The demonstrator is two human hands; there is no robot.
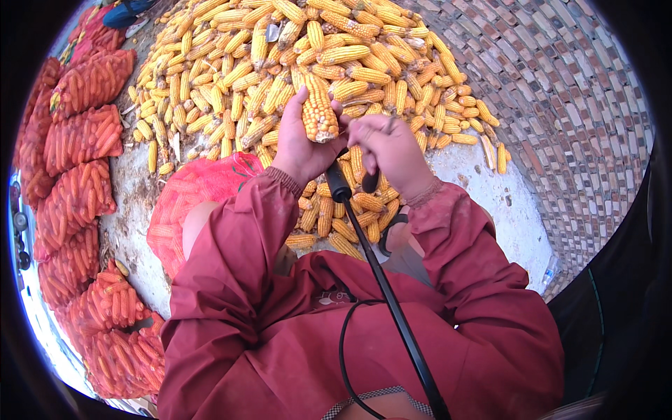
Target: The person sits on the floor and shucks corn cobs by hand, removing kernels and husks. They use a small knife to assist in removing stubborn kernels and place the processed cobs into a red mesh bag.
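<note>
My left hand (pixel 303 147) holds a husked ear of corn (pixel 318 110) upright, its cut end towards me and its tip over the heap. Close to its right, my right hand (pixel 391 149) is curled around a thin tool with a dark handle (pixel 370 181), of which only part shows. A large heap of yellow corn ears (pixel 294 63) lies before me, and more ears lie below my hands. To the left of my left arm is a red mesh bag (pixel 194 184) with ears in it.
Several filled red mesh sacks (pixel 79 197) line the left side. A brick surface (pixel 562 105) spans the right. A black pole (pixel 386 283) with a cable (pixel 342 341) rises from my chest to near my hands. A plastic bottle (pixel 550 270) lies right. Another person's leg (pixel 123 14) shows top left.
</note>
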